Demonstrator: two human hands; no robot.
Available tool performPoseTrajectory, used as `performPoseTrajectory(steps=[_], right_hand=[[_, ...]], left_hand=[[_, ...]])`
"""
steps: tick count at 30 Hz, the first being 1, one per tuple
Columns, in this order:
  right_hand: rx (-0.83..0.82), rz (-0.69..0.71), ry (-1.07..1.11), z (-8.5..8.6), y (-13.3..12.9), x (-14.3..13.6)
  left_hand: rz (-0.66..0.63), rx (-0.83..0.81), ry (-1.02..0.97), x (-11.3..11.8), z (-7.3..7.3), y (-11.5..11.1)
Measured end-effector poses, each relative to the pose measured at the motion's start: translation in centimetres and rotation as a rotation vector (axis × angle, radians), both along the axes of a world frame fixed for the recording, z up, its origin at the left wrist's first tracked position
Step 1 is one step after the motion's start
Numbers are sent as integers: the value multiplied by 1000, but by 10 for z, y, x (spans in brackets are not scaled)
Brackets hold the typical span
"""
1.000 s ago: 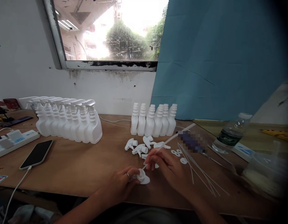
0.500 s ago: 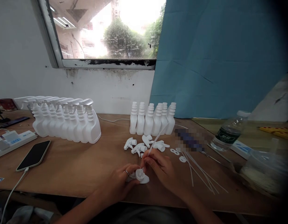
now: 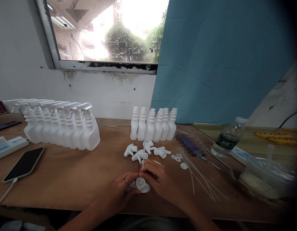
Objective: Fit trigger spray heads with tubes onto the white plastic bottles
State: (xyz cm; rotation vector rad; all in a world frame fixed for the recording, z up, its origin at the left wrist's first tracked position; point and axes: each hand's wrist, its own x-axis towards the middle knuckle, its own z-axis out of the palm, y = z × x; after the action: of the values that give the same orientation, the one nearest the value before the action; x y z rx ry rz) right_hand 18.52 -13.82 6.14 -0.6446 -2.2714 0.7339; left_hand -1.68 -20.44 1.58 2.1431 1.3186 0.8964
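Note:
Near the front edge, my left hand (image 3: 121, 189) is closed on a white spray trigger head (image 3: 140, 183), its round collar facing up. My right hand (image 3: 158, 176) pinches a thin clear tube (image 3: 145, 141) that stands almost upright just over the collar. Whether the tube's lower end sits inside the collar is hidden by my fingers. Several loose trigger heads (image 3: 160, 152) lie just beyond my hands. To the right are white ring washers (image 3: 184, 166) and a fan of loose thin tubes (image 3: 206, 179).
White open-necked bottles (image 3: 151, 125) stand at the back. A row of bottles with trigger heads (image 3: 64, 128) is at left, near a phone (image 3: 24, 164) on a cable and a power strip (image 3: 11, 146). A water bottle (image 3: 227, 138) and a lidded plastic cup (image 3: 263, 176) stand at right.
The tube has swung from leaning right to nearly upright, and my right hand has come closer to the left hand over the trigger head. The whole view has shifted slightly.

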Motion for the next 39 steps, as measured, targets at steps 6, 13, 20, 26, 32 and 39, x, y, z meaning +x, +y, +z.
performPoseTrajectory(steps=[6, 13, 20, 26, 32, 39], right_hand=[[105, -14, -65, -10, -2, 1], [183, -14, -66, -18, -2, -7], [135, -40, 107, -24, -6, 2], [517, -26, -52, -19, -13, 30], [952, -154, 141, -28, -7, 53], [746, -512, 535, -12, -10, 88]], left_hand=[[-23, -30, -89, 0, 3, 0], [-36, -53, -131, 2, 6, 1], [-20, -46, -147, 2, 5, -2], [79, -217, -420, 12, 24, 7], [-330, -417, -503, 29, 64, 44], [341, 171, -448, 2, 71, 175]])
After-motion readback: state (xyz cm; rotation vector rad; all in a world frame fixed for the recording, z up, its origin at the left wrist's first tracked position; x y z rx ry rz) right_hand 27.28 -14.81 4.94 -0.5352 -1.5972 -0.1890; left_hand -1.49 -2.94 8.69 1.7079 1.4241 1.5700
